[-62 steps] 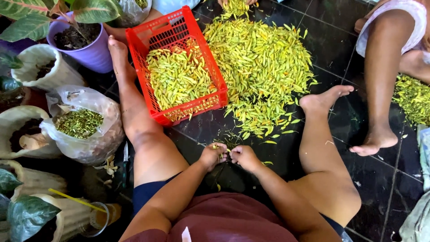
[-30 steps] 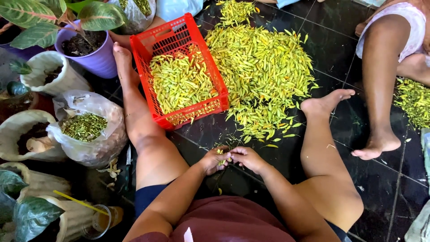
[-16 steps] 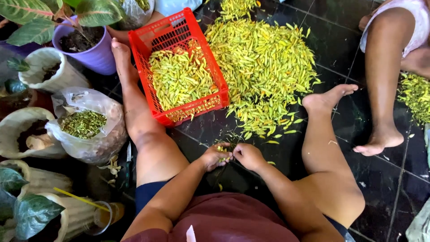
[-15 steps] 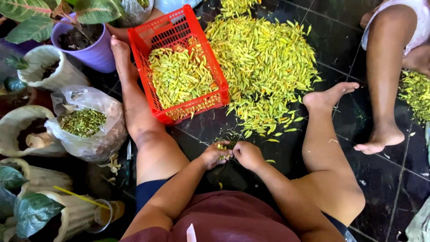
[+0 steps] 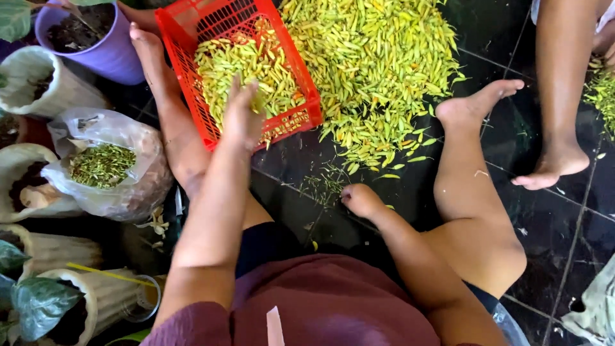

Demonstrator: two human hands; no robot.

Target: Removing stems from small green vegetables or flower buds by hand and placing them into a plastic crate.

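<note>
Two bare hands at work over a dark, glossy tiled floor [image 5: 282, 186]. Far to the outside of the left hand: cream ribbed planters [image 5: 48, 247] with soil, a smooth purple pot [image 5: 112, 51], then a crinkled clear plastic bag [image 5: 138, 186] slumped open around a heap of thin green stems [image 5: 101, 164]. Left hand [image 5: 242, 116] raised over the red plastic lattice crate [image 5: 192, 70], fingers loosely curled, with slim, glossy yellow-green chili peppers [image 5: 234, 61] piled below it; whether anything sits pinched inside cannot be told. Just beyond the crate's far wall, a broad loose heap of the same peppers [image 5: 371, 64] spread on the tiles. Right hand [image 5: 360, 200] down near the floor, closed into a loose fist beside scattered fine stems [image 5: 323, 186]; contents hidden. Own bare shin and foot [image 5: 477, 106] fencing the heap's near edge. Farther right, another person's leg and foot [image 5: 556, 160], planted beside a smaller pepper pile [image 5: 602, 96].
</note>
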